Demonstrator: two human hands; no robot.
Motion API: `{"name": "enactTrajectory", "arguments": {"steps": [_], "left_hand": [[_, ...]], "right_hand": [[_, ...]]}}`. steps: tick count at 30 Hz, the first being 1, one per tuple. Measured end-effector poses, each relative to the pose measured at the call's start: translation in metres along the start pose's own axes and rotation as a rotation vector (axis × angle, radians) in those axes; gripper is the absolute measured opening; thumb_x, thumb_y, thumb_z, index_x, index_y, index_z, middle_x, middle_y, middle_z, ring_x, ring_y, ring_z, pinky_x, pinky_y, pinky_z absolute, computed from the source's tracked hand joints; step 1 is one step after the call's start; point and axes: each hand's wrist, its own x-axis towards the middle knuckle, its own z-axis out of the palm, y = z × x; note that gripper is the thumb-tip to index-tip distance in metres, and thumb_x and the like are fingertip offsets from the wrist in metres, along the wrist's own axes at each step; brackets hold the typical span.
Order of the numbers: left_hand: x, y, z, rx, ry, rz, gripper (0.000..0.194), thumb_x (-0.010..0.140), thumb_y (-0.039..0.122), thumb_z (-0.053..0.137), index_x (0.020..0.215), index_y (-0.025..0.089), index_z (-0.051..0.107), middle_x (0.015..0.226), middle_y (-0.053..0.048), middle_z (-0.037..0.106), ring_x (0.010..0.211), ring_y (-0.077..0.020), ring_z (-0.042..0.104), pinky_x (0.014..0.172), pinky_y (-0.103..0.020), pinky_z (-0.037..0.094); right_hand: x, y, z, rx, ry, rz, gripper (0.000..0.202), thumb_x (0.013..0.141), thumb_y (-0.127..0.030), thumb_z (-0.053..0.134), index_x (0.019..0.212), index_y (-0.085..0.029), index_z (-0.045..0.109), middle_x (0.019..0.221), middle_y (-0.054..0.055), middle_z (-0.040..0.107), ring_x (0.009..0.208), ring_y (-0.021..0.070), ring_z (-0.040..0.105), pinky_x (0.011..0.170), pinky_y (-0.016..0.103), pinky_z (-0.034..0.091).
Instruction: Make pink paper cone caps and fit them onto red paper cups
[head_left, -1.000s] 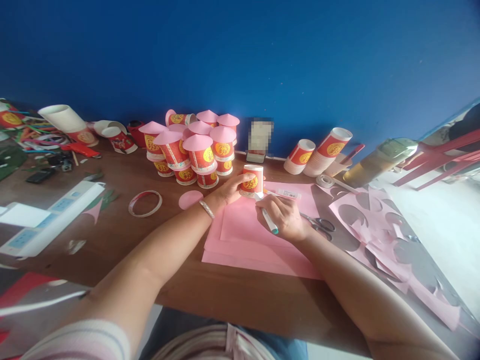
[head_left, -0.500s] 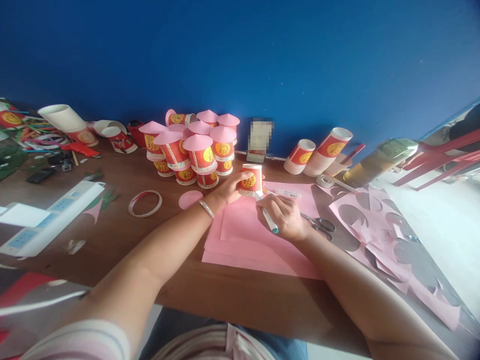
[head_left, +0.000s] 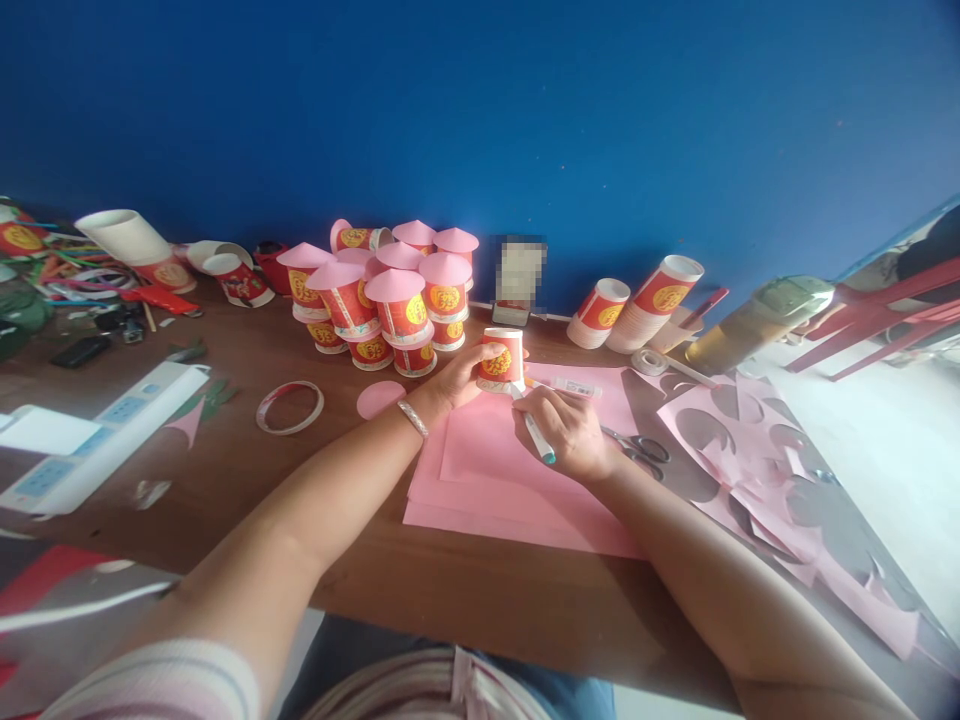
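My left hand (head_left: 466, 376) is wrapped round a red paper cup (head_left: 500, 355) with a yellow emblem and a white band. The cup is upside down at the far edge of some pink paper sheets (head_left: 517, 460). In my right hand (head_left: 566, 425) is a white marker (head_left: 538, 436) with a green end, its tip close to the cup's lower band. Another white marker (head_left: 576, 387) lies just beyond my right knuckles. A pair of scissors (head_left: 641, 447) rests by my right wrist, partly covered.
Red cups with pink cone tops (head_left: 396, 300) stand stacked left of centre. A tape ring (head_left: 290, 408) and a power strip (head_left: 101, 440) lie left. Cut pink scraps (head_left: 750, 480), stacked cups (head_left: 656, 303) and a bottle (head_left: 759, 322) are right. A phone (head_left: 520, 280) leans by the wall.
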Motion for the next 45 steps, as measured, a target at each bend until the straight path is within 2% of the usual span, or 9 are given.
{"name": "enactTrajectory", "arguments": {"steps": [12, 21, 24, 28, 31, 37, 41, 45], "left_hand": [[0.002, -0.002, -0.003, -0.038, 0.004, -0.015, 0.045, 0.076, 0.047, 0.078, 0.104, 0.011, 0.074, 0.101, -0.015, 0.078, 0.092, -0.0286, 0.073, 0.085, -0.041, 0.054], [0.002, -0.001, -0.003, -0.094, 0.019, -0.024, 0.045, 0.077, 0.041, 0.079, 0.110, 0.011, 0.072, 0.101, -0.013, 0.076, 0.094, -0.0269, 0.071, 0.089, -0.044, 0.054], [0.002, 0.000, 0.000, -0.096, 0.033, -0.027, 0.045, 0.075, 0.041, 0.080, 0.108, 0.011, 0.072, 0.099, -0.011, 0.075, 0.092, -0.0250, 0.069, 0.087, -0.042, 0.054], [0.002, 0.001, 0.001, -0.111, 0.054, -0.008, 0.030, 0.074, 0.037, 0.081, 0.088, 0.013, 0.070, 0.079, -0.004, 0.069, 0.073, -0.0164, 0.062, 0.072, -0.031, 0.050], [0.002, 0.001, 0.001, -0.115, 0.045, 0.002, 0.028, 0.074, 0.036, 0.082, 0.081, 0.014, 0.067, 0.070, -0.001, 0.064, 0.065, -0.0137, 0.057, 0.065, -0.029, 0.047], [0.001, 0.002, 0.002, -0.084, -0.027, 0.039, 0.026, 0.080, 0.037, 0.080, 0.089, 0.015, 0.071, 0.081, -0.004, 0.069, 0.073, -0.0162, 0.063, 0.069, -0.029, 0.052], [0.002, 0.002, 0.003, -0.101, 0.013, 0.043, 0.026, 0.081, 0.035, 0.080, 0.095, 0.015, 0.072, 0.087, -0.004, 0.070, 0.077, -0.0157, 0.065, 0.073, -0.028, 0.052], [0.002, 0.000, 0.003, -0.083, 0.023, -0.006, 0.034, 0.082, 0.041, 0.078, 0.101, 0.014, 0.073, 0.095, -0.008, 0.073, 0.090, -0.0215, 0.069, 0.084, -0.034, 0.053]], "right_hand": [[0.005, -0.002, -0.001, -0.006, 0.056, -0.003, 0.018, 0.089, -0.003, 0.057, 0.090, -0.021, 0.053, 0.069, -0.003, 0.060, 0.055, 0.0117, 0.052, 0.052, 0.027, 0.036], [0.004, -0.006, 0.000, 0.016, 0.081, -0.084, 0.020, 0.088, -0.003, 0.062, 0.094, -0.020, 0.056, 0.068, -0.003, 0.062, 0.058, 0.0122, 0.056, 0.057, 0.026, 0.047], [0.004, -0.007, 0.002, 0.024, 0.087, -0.094, 0.021, 0.087, -0.003, 0.062, 0.094, -0.022, 0.056, 0.069, -0.003, 0.062, 0.061, 0.0128, 0.059, 0.063, 0.028, 0.053], [0.004, -0.009, 0.004, 0.059, 0.081, -0.043, 0.023, 0.088, -0.003, 0.060, 0.094, -0.024, 0.055, 0.072, -0.004, 0.064, 0.064, 0.0132, 0.061, 0.082, 0.035, 0.061], [0.004, -0.010, 0.003, 0.133, 0.065, -0.015, 0.023, 0.087, -0.003, 0.059, 0.097, -0.023, 0.055, 0.073, -0.004, 0.064, 0.063, 0.0130, 0.062, 0.090, 0.040, 0.062], [0.008, -0.011, 0.000, 0.220, 0.051, -0.011, 0.022, 0.089, -0.003, 0.057, 0.097, -0.023, 0.055, 0.074, -0.003, 0.063, 0.064, 0.0126, 0.061, 0.101, 0.046, 0.061], [0.011, -0.013, -0.004, 0.289, 0.036, 0.011, 0.021, 0.090, -0.005, 0.056, 0.097, -0.024, 0.055, 0.076, -0.003, 0.064, 0.066, 0.0135, 0.062, 0.099, 0.047, 0.062], [0.013, -0.014, -0.006, 0.350, 0.037, 0.016, 0.021, 0.090, -0.005, 0.055, 0.099, -0.023, 0.057, 0.078, -0.002, 0.065, 0.066, 0.0139, 0.062, 0.098, 0.048, 0.062]]}}
